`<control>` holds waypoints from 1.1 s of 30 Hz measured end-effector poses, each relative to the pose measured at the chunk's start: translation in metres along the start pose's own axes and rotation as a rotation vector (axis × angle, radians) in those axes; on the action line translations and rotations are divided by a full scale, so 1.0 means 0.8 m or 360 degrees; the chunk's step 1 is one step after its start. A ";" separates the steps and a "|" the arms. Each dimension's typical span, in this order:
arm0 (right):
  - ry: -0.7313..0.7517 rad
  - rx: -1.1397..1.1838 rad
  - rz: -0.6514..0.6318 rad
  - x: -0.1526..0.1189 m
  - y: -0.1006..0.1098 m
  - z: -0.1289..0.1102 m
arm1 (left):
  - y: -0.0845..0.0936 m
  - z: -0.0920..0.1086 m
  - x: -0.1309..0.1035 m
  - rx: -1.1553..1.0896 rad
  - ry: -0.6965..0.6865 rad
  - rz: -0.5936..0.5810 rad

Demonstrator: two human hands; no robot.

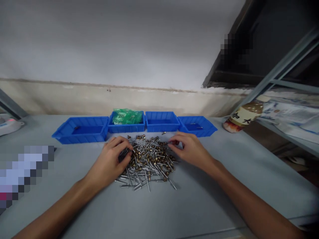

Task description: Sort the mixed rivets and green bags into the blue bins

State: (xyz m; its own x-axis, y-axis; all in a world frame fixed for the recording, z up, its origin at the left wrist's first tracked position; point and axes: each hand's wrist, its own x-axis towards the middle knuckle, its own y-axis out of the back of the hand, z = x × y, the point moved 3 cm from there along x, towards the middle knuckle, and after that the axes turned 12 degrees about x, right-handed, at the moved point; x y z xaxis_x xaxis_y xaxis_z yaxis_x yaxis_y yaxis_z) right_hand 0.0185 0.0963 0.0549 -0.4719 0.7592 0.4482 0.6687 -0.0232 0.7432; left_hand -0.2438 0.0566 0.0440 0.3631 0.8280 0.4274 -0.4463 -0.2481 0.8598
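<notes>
As the head view shows, a loose pile of metal pins (152, 156), silver and brass-coloured, lies mid-bench (159, 212), before four blue bins (163, 127). Left hand (112, 156): at pile's left edge, fingers part-curled around something dark; whether gripped, cannot tell. Right hand (190, 147): at pile's far right edge, thumb and fingertips close together; any held piece, cannot tell. Green packet (127, 116) sits in second bin from left.
</notes>
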 end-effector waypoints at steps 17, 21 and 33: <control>-0.0280 -0.0260 -0.0242 -0.006 -0.015 0.014 | 0.000 0.002 -0.001 0.0007 -0.0057 -0.0020; -0.0397 -0.0317 -0.0202 -0.005 -0.008 0.011 | 0.001 0.002 -0.001 -0.0039 -0.0055 0.0038; 0.0220 0.0604 -0.0101 -0.008 -0.026 -0.072 | -0.010 0.036 -0.005 -0.0154 -0.0199 -0.0171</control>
State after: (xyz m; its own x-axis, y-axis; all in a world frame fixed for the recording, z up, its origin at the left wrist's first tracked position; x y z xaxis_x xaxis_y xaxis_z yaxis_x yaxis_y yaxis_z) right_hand -0.0258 0.0549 0.0650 -0.5745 0.6563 0.4891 0.7880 0.2821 0.5472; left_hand -0.2184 0.0409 0.0431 0.5091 0.7765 0.3713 -0.4741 -0.1071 0.8739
